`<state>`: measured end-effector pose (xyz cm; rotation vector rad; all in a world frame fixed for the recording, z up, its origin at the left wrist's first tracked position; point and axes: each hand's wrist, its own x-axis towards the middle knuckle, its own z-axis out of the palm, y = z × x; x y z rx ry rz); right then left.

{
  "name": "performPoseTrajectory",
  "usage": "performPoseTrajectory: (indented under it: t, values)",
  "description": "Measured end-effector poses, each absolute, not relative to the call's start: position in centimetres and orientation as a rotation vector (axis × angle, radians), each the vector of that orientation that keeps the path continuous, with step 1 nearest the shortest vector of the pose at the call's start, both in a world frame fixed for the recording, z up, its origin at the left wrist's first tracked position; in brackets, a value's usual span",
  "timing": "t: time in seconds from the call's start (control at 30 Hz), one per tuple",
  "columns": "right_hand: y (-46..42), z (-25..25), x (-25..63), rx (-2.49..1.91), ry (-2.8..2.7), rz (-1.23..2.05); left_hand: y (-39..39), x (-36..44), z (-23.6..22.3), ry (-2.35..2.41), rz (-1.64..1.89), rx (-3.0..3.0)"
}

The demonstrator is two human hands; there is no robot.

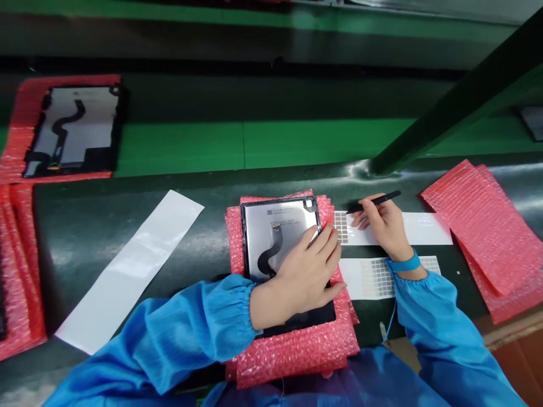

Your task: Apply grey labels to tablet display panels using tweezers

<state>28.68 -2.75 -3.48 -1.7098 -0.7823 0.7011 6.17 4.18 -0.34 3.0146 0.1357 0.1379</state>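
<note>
A tablet display panel [258,226], its silver back up with a dark flex cable [270,251], lies on a stack of pink bubble-wrap bags [297,353]. Across the panel's right side rests my left hand [307,268], fingers stretched out and flat, hiding part of it. My right hand [384,226] pinches slim black tweezers [384,198], as far as their shape shows. Their tip is at a white strip [424,229] bearing small grey stickers [340,226]. Below it is a second sticker strip [382,278], partly under my right wrist, which wears a blue strap [405,263].
A blank white strip [136,265] lies on the left. At the far left, another display panel [80,124] sits on pink bubble wrap [25,124]. More pink bags [487,232] lie at right. A dark green post [449,102] slants up behind my right hand.
</note>
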Motion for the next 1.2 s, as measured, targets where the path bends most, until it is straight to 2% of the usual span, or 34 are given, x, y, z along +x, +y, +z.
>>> performPoseTrajectory:
  t: [1.2]
  values:
    - [-2.68,-3.36,29.29,-1.736,-0.761,0.640,4.23,7.09,-0.48,0.131,0.150,3.032]
